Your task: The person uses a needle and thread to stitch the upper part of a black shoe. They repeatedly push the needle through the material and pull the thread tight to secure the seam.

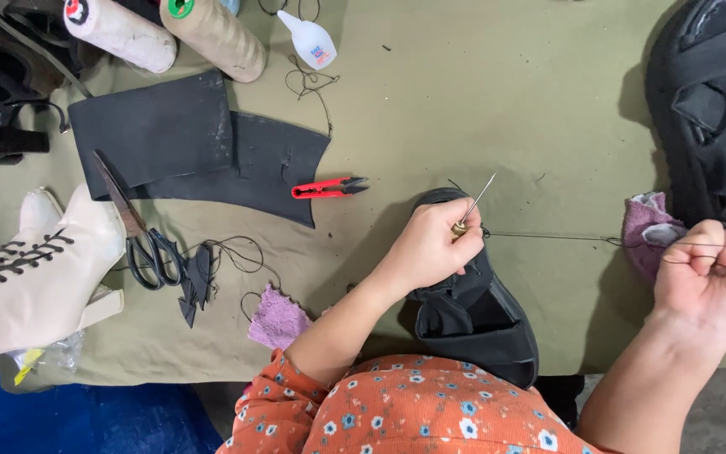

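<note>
A: From the head view, what do the hands hold?

B: The left hand (430,248) is closed around a sewing awl (472,208), its needle pointing up and away, and rests on the black sandal (472,307) lying at the near edge of the tabletop (481,92). The right hand (712,273) is a fist near the right edge, clenched on a dark thread (548,237) stretched taut from the sandal.

A: And around them?

B: A pink cloth (644,227) sits just beside the right hand. Red thread snips (329,187) lie toward the middle, next to black rubber sheets (195,143). Scissors (140,235) and a cream lace-up boot (35,269) are at the left edge; two thread cones (170,34) and a small glue bottle (311,40) sit at the far edge.
</note>
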